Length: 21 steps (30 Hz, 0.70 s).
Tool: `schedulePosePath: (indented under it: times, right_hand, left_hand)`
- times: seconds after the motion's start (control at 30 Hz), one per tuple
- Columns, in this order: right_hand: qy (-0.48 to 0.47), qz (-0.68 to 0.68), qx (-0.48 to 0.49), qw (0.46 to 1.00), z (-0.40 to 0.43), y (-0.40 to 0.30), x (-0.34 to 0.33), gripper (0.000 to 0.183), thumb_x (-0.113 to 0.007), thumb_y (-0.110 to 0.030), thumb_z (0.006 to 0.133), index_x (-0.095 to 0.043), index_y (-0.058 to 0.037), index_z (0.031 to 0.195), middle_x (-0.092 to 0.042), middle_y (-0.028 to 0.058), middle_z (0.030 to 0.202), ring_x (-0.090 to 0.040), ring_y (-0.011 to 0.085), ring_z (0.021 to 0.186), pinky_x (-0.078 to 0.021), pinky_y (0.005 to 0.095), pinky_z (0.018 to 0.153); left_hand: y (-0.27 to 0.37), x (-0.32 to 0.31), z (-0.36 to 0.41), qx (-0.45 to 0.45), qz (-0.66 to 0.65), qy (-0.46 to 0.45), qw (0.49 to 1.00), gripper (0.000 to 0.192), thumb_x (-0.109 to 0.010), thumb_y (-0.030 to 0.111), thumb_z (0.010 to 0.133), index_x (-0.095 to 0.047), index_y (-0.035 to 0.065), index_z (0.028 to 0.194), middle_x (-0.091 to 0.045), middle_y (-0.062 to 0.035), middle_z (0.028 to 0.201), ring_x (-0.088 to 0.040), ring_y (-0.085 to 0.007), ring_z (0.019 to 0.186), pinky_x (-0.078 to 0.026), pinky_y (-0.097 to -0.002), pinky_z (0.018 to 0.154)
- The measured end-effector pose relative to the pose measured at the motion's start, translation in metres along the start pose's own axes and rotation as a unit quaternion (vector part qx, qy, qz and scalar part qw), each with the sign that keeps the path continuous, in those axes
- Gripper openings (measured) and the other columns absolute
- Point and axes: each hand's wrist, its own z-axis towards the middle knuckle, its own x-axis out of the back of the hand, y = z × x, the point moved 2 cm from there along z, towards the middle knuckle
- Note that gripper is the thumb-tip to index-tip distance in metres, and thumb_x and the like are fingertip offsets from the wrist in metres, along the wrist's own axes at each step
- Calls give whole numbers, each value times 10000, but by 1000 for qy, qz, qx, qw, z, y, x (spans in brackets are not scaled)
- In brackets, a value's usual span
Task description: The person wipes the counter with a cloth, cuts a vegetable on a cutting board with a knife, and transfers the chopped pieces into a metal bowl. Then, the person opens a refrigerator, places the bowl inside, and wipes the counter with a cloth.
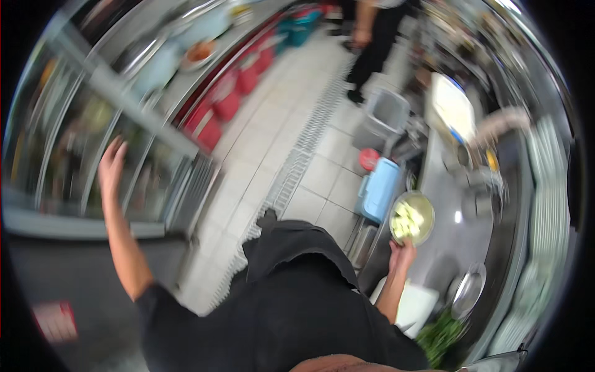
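Note:
My right hand (403, 253) grips the near rim of a round metal bowl (428, 218), which holds pale green cut pieces (406, 220), over the edge of the steel counter. Out to the left, my left hand (113, 162) is raised with nothing in it, fingers somewhat apart, in front of an opened refrigerated cabinet (100, 83) with wire shelves; its contents are blurred. Whether the hand touches anything there cannot be told. Close to my right forearm lie a white cutting board (418, 304) and a bunch of green herbs (439, 337).
A light blue lidded container (381, 190) and a grey bin (386, 114) stand beside the right counter (446, 260). Another person (372, 46) stands farther up the aisle. Red bins (204, 125) line the left counter's underside. A floor drain grate (297, 158) runs between. A white tub (451, 104) sits on the right.

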Motion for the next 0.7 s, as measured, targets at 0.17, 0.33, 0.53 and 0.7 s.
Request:
schedulePosePath:
  times: [0.17, 0.33, 0.53, 0.7]
  right_hand:
    - [18, -1, -47, 999, -20, 35, -28, 431, -541, -45, 847, -527, 87, 1258, -670, 201, 1093, -683, 261, 793, -567, 374, 553]
    - [82, 33, -101, 991, -71, 53, -28, 356, -526, -21, 855, -550, 94, 1191, -675, 195, 1040, -685, 273, 750, -555, 356, 537]
    - [86, 8, -186, 979, -78, 109, -35, 371, -483, -5, 847, -534, 108, 1197, -673, 220, 995, -691, 304, 736, -577, 357, 523]
    - [30, -40, -199, 979, -52, 125, -38, 349, -459, 14, 848, -535, 132, 1168, -665, 239, 945, -673, 312, 685, -557, 375, 529]
  left_hand:
    - [20, -63, 28, 61, 13, -110, 992, 531, -608, 378, 974, -561, 25, 1367, -623, -47, 1256, -586, -116, 1034, -478, -254, 731]
    - [-168, -134, -11, 128, 133, -335, 924, 588, -727, 249, 901, -524, -15, 1385, -598, -157, 1331, -601, -231, 1137, -480, -346, 930]
    - [-162, -100, 41, 21, 91, -162, 982, 522, -716, 159, 908, -542, -11, 1370, -630, -133, 1256, -613, -197, 1059, -497, -332, 926]
    - [-29, 41, 149, -271, 186, 180, 927, 515, -650, 261, 971, -522, -10, 1389, -591, -173, 1346, -604, -245, 1112, -472, -348, 964]
